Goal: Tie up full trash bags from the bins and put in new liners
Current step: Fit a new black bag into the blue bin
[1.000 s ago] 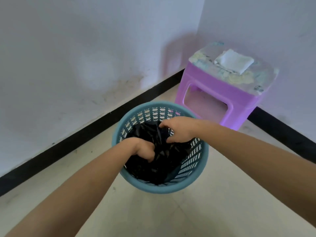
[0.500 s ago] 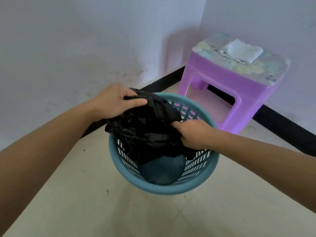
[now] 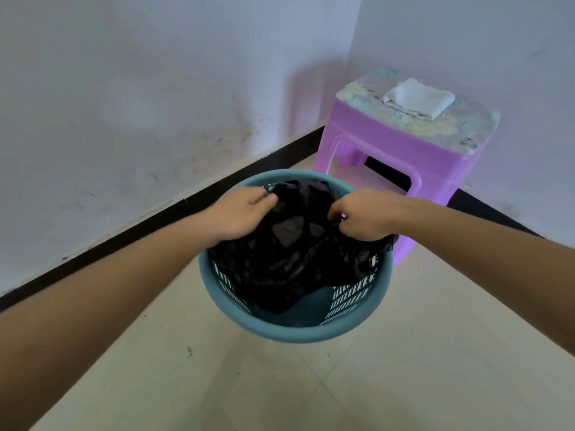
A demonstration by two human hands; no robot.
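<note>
A round teal plastic bin [image 3: 292, 332] with slotted walls stands on the tiled floor near the room's corner. A crumpled black trash bag [image 3: 289, 253] sits in it, its top raised above the rim. My left hand [image 3: 239, 216] grips the bag's upper left edge at the bin's far-left rim. My right hand [image 3: 364, 216] pinches the bag's upper right edge over the right rim. The bag hangs between both hands and covers most of the bin's inside; a patch of bare teal wall shows at the front right.
A purple plastic stool [image 3: 404, 150] stands right behind the bin in the corner, with a folded white cloth [image 3: 418, 96] on its patterned top. White walls with a black baseboard [image 3: 140, 231] run left and behind. Beige floor tiles lie in front.
Both hands lifted the black bag up from deep in the bin. They have since spread apart to the far rim, stretching the bag's top between them.
</note>
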